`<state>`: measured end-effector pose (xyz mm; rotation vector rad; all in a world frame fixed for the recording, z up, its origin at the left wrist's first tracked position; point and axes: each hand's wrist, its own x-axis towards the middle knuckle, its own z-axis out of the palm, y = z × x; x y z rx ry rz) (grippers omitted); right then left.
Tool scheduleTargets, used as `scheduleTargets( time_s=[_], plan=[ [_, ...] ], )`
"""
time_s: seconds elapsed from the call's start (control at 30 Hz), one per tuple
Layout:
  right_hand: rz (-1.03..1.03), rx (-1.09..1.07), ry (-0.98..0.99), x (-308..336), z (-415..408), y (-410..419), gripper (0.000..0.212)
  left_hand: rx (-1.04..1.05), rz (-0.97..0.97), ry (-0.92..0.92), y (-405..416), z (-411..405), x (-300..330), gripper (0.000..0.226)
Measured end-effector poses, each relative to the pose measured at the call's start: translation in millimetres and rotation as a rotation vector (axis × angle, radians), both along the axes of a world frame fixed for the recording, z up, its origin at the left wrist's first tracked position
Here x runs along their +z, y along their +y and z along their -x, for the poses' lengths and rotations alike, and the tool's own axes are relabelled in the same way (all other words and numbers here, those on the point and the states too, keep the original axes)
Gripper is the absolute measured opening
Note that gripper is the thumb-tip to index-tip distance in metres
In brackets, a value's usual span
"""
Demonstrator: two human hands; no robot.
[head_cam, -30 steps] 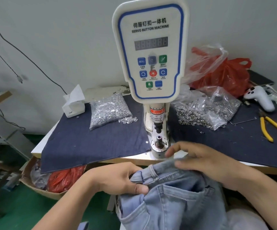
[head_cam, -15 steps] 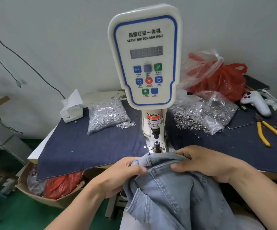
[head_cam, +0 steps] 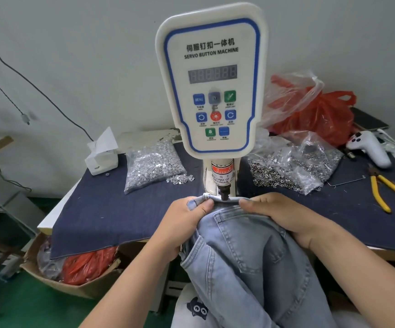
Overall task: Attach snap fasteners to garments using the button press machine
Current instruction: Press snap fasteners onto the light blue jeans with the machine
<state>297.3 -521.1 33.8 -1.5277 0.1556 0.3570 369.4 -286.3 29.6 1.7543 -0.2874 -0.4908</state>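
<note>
A white servo button machine (head_cam: 211, 86) stands at the table's front edge, its black punch (head_cam: 224, 194) pointing down. Light blue jeans (head_cam: 250, 252) hang from the table edge into my lap, and their waistband lies under the punch, covering the lower die. My left hand (head_cam: 182, 223) grips the waistband just left of the punch, thumb on top. On the other side, my right hand (head_cam: 284, 216) holds the waistband with fingers curled over the denim. No snap fastener is visible on the fabric.
A dark blue cloth (head_cam: 120, 209) covers the table. A clear bag of silver snap parts (head_cam: 153, 166) lies left of the machine, another bag (head_cam: 293, 166) right. Yellow pliers (head_cam: 390, 190), a white controller (head_cam: 369, 150), a red plastic bag (head_cam: 314, 114) and a tissue box (head_cam: 101, 155) are around.
Both hands lifted the jeans' waistband from below the table edge up and forward onto the die under the punch. The die, visible earlier, is now covered.
</note>
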Motion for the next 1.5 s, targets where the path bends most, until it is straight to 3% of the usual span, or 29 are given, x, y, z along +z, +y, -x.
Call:
scheduleTargets(
  time_s=[0.1, 0.27, 0.37, 0.47, 0.7, 0.83, 0.93, 1.17, 1.4, 1.5],
  plan=[
    [-0.053, -0.048, 0.017, -3, -9, -2, 0.052, -0.004, 0.019, 0.048, -6, -7, 1, 0.017],
    [-0.153, -0.068, 0.027, -6, -16, -9, 0.032, -0.036, -0.042, 0.067, -13, -18, -4, 0.040],
    [-0.190, -0.061, 0.026, -8, -16, -12, 0.028, -0.161, -0.011, 0.084, -5, -21, -8, 0.035],
    [-0.107, -0.091, 0.029, -11, -18, -14, 0.032, -0.234, 0.029, 0.098, 4, -24, -11, 0.034],
    [0.244, -0.069, 0.002, -5, -15, -17, 0.061, -0.150, 0.068, 0.148, 4, -25, -13, 0.030],
    [0.232, -0.016, 0.003, -8, -17, -20, 0.051, -0.150, 0.081, 0.157, 1, -25, -14, 0.026],
    [0.189, -0.052, 0.016, -13, -18, -19, 0.045, -0.139, 0.095, 0.167, 0, -25, -14, 0.035],
    [0.196, -0.092, 0.026, -16, -16, -17, 0.067, -0.156, 0.111, 0.189, 1, -26, -18, 0.033],
    [0.195, -0.107, 0.022, -15, -16, -13, 0.043, -0.187, 0.141, 0.201, 3, -26, -19, 0.025],
    [0.186, -0.109, 0.015, -13, -15, -13, 0.044, -0.175, 0.151, 0.213, 2, -26, -20, 0.027]
  ],
)
